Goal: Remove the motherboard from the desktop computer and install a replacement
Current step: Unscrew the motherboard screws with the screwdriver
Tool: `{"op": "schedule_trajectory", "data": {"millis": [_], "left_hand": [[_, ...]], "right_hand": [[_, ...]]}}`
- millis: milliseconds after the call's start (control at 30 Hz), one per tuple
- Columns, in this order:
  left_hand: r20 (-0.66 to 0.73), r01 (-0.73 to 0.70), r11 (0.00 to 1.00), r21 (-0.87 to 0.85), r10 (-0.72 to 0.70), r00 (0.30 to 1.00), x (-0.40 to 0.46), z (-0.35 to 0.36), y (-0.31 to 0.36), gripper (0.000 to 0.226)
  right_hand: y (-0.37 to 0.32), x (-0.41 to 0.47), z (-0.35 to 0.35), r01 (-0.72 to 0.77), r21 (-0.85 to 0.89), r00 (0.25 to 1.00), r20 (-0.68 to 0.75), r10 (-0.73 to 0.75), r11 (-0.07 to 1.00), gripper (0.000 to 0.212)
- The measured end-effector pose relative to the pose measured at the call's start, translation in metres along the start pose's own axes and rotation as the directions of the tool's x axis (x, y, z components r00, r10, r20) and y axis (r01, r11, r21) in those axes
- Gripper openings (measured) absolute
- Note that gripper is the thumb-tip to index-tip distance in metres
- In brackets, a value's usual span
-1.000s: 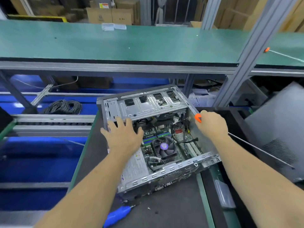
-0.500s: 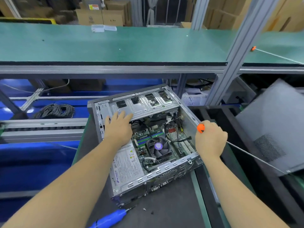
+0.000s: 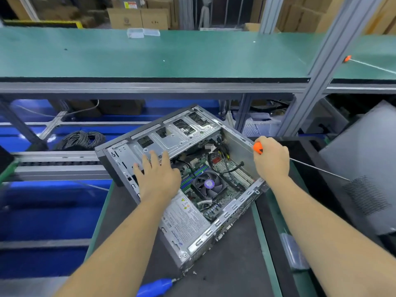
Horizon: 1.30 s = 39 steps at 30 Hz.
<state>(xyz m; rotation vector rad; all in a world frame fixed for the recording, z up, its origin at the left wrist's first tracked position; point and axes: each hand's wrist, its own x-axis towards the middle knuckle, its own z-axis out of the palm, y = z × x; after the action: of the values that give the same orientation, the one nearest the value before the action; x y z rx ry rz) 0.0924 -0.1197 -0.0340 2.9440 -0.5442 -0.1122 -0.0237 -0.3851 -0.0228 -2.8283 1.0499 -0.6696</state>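
Motherboard [image 3: 211,179] sits inside the open desktop computer [image 3: 182,181], which lies on its side, skewed, on the dark mat [image 3: 227,269] at centre. Board not out yet: CPU fan [image 3: 209,185] on it, black cables [image 3: 229,166] draped across, RAM sticks [image 3: 192,179] in their slots.

Left hand [image 3: 157,179]: fingers spread flat, pressing on the drive cage [image 3: 171,138] at the case's far-left side, over the power supply [image 3: 186,219]. Gripping nothing.

Right hand [image 3: 271,159]: fist curled tight round the orange handle of a long screwdriver [image 3: 319,169] at the case's right wall; shaft runs out to the right, tip pointing away from the board, toward the grey side panel [image 3: 364,168].

Blue electric screwdriver [image 3: 155,287] lies near edge, in front of the case, with small loose bits, probably screws, beside it.

Risks, as I judge them:
- Cables look plugged in; lifting the board now would strain connectors.
- Long shaft must swing round to reach the screws, so it could scrape components or hit the panel.
- Case is skewed; a one-hand push may slide it toward the mat's edge.
- Loose screws could roll off or drop into the case.
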Motion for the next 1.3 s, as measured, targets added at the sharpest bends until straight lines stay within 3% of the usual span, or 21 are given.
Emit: {"op": "schedule_trajectory", "data": {"millis": [133,200,367,533,667,833,1033,1300], "left_hand": [[-0.074,-0.049,0.991,0.124,0.058,0.996,0.008,-0.011,0.002,0.054],[-0.145,-0.098,0.983,0.156,0.121,0.982,0.023,-0.018,-0.005,0.054],[-0.044,-0.158,0.971,0.177,0.168,0.985,0.062,-0.027,-0.018,0.062],[0.017,-0.095,0.974,0.206,0.094,0.995,0.077,-0.025,-0.035,0.074],[0.017,-0.097,0.985,0.141,0.096,0.995,0.082,-0.02,-0.037,0.076],[0.003,0.026,0.991,0.134,-0.027,1.0,0.106,-0.03,-0.061,0.079],[-0.02,0.094,0.985,0.143,-0.092,0.996,0.097,-0.027,-0.059,0.077],[-0.077,0.303,0.943,0.14,-0.295,0.952,0.045,-0.014,-0.044,0.077]], "right_hand": [[-0.008,-0.004,-0.013,0.128,-0.266,0.991,0.007,-0.131,0.955,0.015],[-0.019,-0.015,-0.023,0.111,-0.33,0.989,-0.059,-0.138,0.937,0.017],[-0.05,-0.055,-0.026,-0.196,-0.083,0.98,0.002,0.197,0.977,0.027],[-0.062,-0.074,-0.021,-0.332,-0.091,0.928,0.147,0.343,0.939,0.039],[-0.061,-0.069,-0.018,-0.356,-0.144,0.918,0.13,0.374,0.924,0.033],[-0.056,-0.071,-0.009,-0.367,0.079,0.93,-0.009,0.369,0.927,0.027],[-0.049,-0.063,-0.005,-0.323,0.149,0.936,-0.096,0.338,0.935,0.023],[-0.02,-0.006,0.0,-0.159,0.092,0.987,0.003,0.159,0.983,0.023]]}}
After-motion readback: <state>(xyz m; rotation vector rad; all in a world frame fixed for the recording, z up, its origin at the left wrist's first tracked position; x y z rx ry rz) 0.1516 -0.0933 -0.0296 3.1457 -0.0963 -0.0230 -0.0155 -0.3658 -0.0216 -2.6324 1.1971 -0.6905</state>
